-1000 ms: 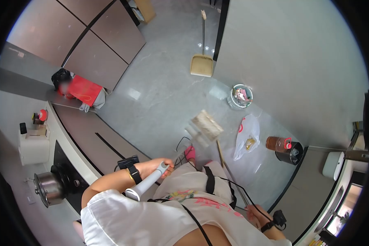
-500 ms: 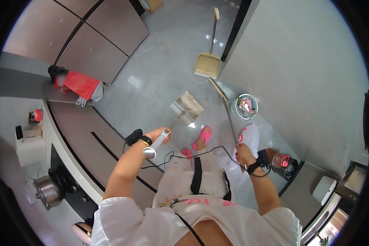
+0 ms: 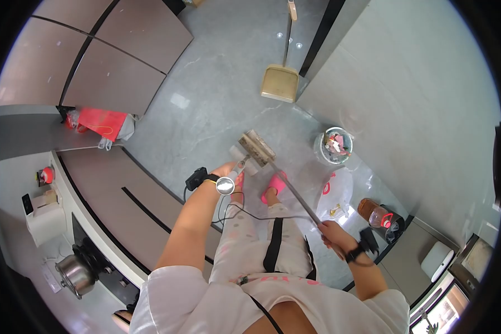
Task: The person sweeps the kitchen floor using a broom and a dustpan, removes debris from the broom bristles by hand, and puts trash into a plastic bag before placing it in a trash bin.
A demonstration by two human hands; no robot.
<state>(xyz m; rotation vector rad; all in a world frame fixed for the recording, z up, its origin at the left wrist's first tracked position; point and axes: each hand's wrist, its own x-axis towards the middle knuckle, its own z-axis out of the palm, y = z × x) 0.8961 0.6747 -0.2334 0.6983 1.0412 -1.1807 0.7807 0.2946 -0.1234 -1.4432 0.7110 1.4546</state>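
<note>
Broom and dustpan meet just ahead of the feet

The left hand (image 3: pixel 227 168) is curled around the pale handle of the dustpan (image 3: pixel 251 149), though the handle's end hides some of the fingers. The right hand (image 3: pixel 338 236) is wrapped around the broom (image 3: pixel 295 191) on its long handle, with no visible gap in the grip. The pan is held out ahead of the pink slippers (image 3: pixel 274 187), and the broom's head overlaps its edge, slanting the same way. Whether the pan's lip rests on the floor (image 3: pixel 206 111) or hovers cannot be told from above, nor can bristle contact.

Good work here seems to depend on steadiness from the left and short, light strokes from the right. A lip held level and pressed to the floor leaves no gap for bits to slip under; a broom head drawn square along that lip is less likely to flick them sideways. Too much force could skid the pan or tip it.

The thin black cable (image 3: pixel 273 214) crossing in front of the legs deserves slack, since a wide right-arm swing could tug it. The right slipper sits close beside the broom's handle, so the strokes are best kept narrow.
</note>
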